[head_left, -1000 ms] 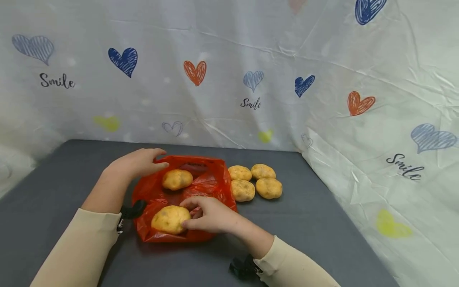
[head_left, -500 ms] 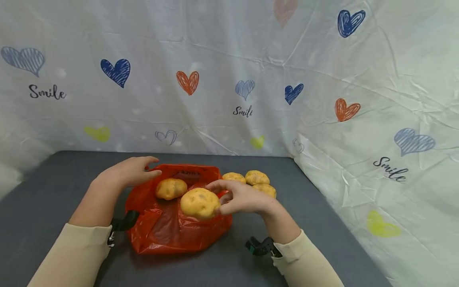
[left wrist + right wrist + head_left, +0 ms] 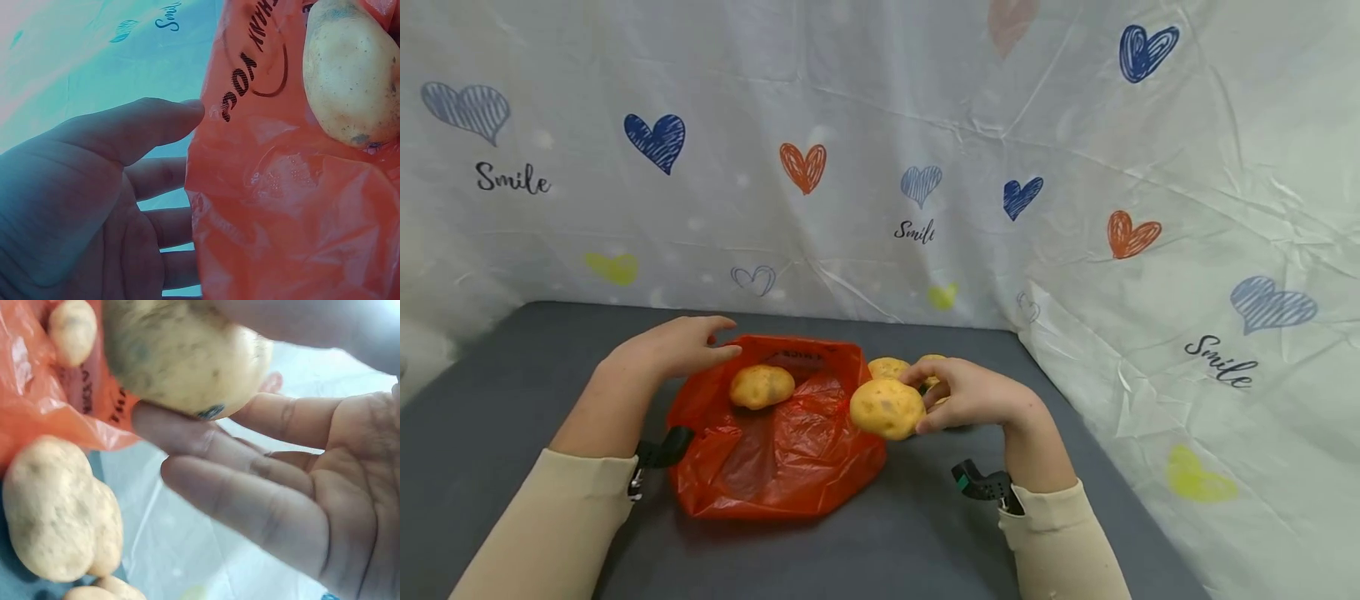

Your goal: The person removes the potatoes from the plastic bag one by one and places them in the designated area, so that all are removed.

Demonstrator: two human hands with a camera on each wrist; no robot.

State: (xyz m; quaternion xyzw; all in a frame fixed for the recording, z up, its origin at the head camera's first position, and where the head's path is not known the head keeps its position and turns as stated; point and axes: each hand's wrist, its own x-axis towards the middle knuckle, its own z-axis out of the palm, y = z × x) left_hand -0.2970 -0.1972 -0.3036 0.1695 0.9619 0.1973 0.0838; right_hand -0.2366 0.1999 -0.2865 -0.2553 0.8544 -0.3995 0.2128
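A potato (image 3: pixel 887 408) is pinched between the thumb and fingers of my right hand (image 3: pixel 981 393), held in the air just off the right side of the red plastic bag (image 3: pixel 790 450). The right wrist view shows this potato (image 3: pixel 181 359) close up, with a small dark patch on its underside. Another potato (image 3: pixel 762 387) lies inside the bag, towards its back left. My left hand (image 3: pixel 673 348) is at the bag's back left rim, its fingers extended. In the left wrist view the fingers (image 3: pixel 169 225) pass behind the bag's edge, and the thumb tip meets that edge.
Several more potatoes (image 3: pixel 887 367) sit on the dark grey table (image 3: pixel 865 533) right of the bag, partly hidden by my right hand and the held potato. A white curtain (image 3: pixel 842 108) printed with hearts and "Smile" hangs behind the table and along its right side.
My right hand has lifted the potato from the front of the bag and carried it up and to the right, past the bag's right side. The left hand stays at the rim.
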